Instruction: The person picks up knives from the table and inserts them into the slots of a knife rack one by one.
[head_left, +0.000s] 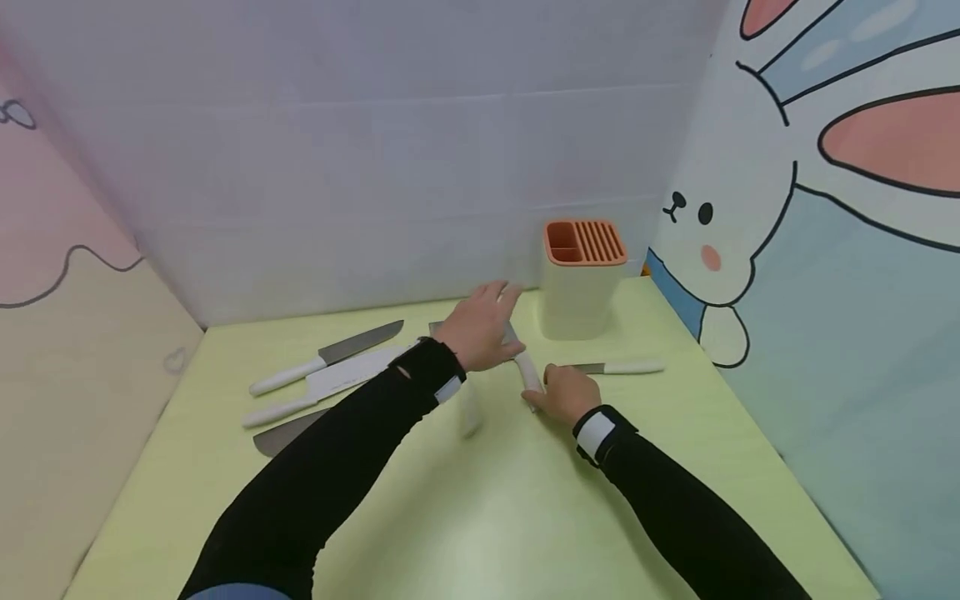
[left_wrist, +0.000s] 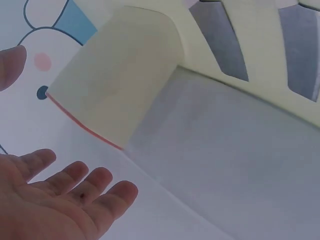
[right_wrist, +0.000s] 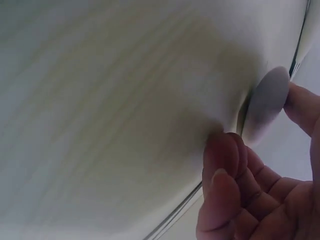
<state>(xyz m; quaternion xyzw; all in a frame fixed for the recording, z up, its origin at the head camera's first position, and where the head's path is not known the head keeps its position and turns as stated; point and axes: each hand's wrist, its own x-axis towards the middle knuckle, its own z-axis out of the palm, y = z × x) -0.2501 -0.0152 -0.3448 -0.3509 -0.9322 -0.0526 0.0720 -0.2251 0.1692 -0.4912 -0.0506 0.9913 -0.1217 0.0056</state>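
Observation:
My right hand [head_left: 572, 395] grips the white handle of a knife [head_left: 529, 372], thumb on one side and curled fingers on the other. In the right wrist view, the rounded handle end [right_wrist: 267, 102] shows against the thumb. This knife's blade points away, partly covered by my left hand [head_left: 483, 327]. The left hand hovers over it with fingers extended, holding nothing; its spread fingers [left_wrist: 80, 187] show in the left wrist view. Under that hand lies another white handle [head_left: 470, 410]. A small knife [head_left: 633, 367] lies just right of my right hand, its blade tip hidden behind the fingers.
A cream knife block [head_left: 576, 304] with an orange slotted top stands at the back right. On the left lie a chef's knife [head_left: 360, 343], a cleaver [head_left: 348, 373] and another blade [head_left: 288, 433] partly under my left sleeve. Printed cloth walls surround the pale yellow table [head_left: 450, 525].

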